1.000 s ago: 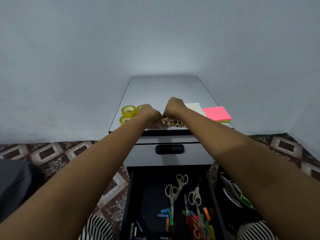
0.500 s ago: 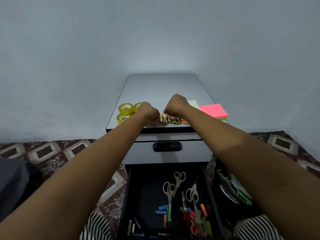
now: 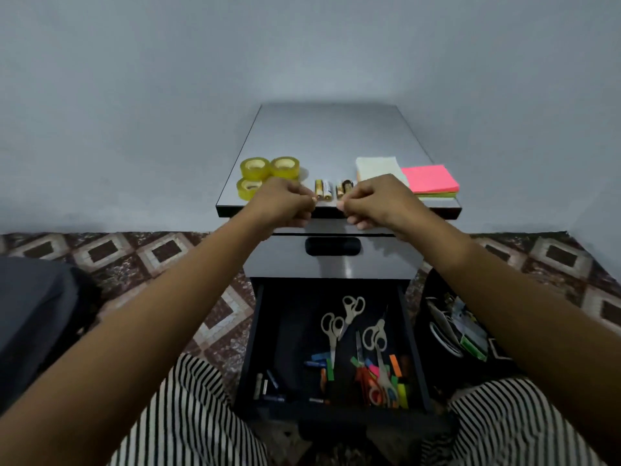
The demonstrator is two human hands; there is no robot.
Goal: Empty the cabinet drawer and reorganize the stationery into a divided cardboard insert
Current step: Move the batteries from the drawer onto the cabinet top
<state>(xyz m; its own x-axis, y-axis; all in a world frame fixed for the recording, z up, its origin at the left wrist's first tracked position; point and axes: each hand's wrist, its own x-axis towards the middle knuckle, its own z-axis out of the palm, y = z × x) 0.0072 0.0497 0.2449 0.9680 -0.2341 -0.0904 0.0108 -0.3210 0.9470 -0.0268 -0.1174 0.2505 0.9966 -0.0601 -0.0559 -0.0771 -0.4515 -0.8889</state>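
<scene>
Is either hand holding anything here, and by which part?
Nothing visibly held: left hand and right hand are curled at the cabinet front edge; the batteries lie free on top.

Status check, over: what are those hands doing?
Left hand and right hand curled, apparently empty. Small gold batteries lined up on grey cabinet top. Black drawer not emptied.

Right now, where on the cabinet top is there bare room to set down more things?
The whole back half of the cabinet top, behind the tape rolls, batteries and pink notes, is bare. The front edge is crowded, with the left hand and right hand over it.
</scene>
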